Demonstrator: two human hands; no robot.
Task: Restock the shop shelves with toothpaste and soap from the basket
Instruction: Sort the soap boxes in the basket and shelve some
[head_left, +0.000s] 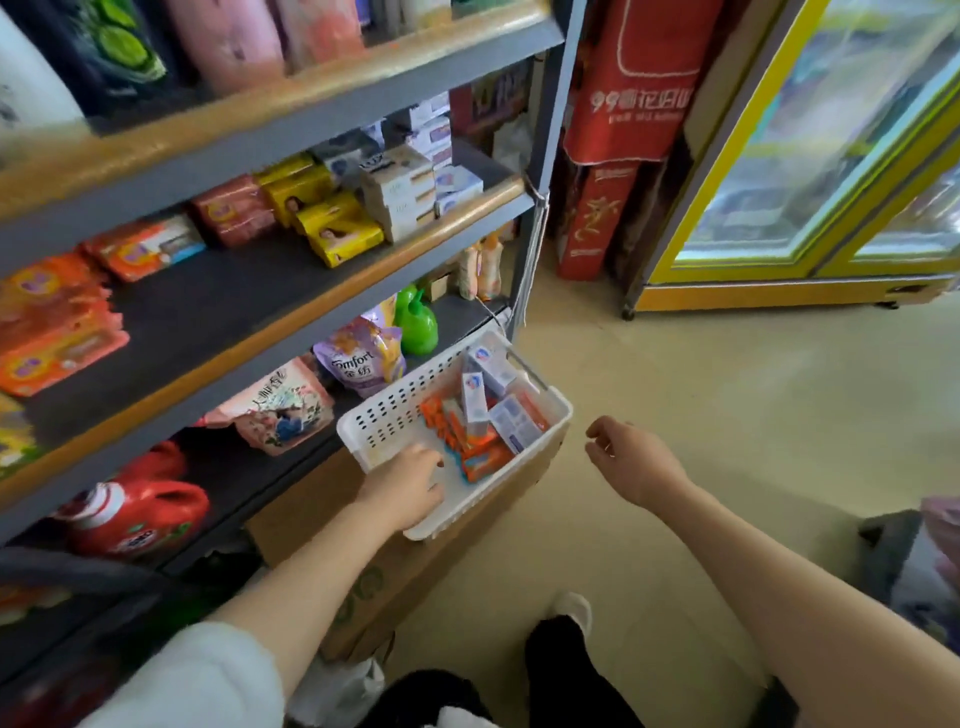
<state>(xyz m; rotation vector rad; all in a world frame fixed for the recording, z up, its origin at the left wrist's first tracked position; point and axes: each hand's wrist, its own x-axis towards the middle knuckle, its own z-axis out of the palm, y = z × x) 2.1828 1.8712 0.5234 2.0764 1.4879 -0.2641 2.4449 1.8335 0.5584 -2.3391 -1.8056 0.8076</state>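
Note:
A white perforated basket (387, 415) sits on a cardboard box (374, 587) beside the shelves. Inside lie several orange soap packs (480, 457) and white-and-blue boxes (511, 423), some standing on end. My left hand (408, 488) reaches into the near end of the basket, fingers spread and relaxed, touching its floor next to the orange packs and holding nothing. My right hand (631, 460) hovers over the floor to the right of the basket, fingers loosely curled and empty. The middle shelf (218, 306) holds orange, yellow and white soap packs.
Below, the lower shelf carries refill pouches (363, 361), a green bottle (418, 325) and red detergent jugs (135, 512). A yellow-framed glass freezer (810, 171) and red cartons (597, 218) stand at the right. My feet are on the beige floor (727, 395).

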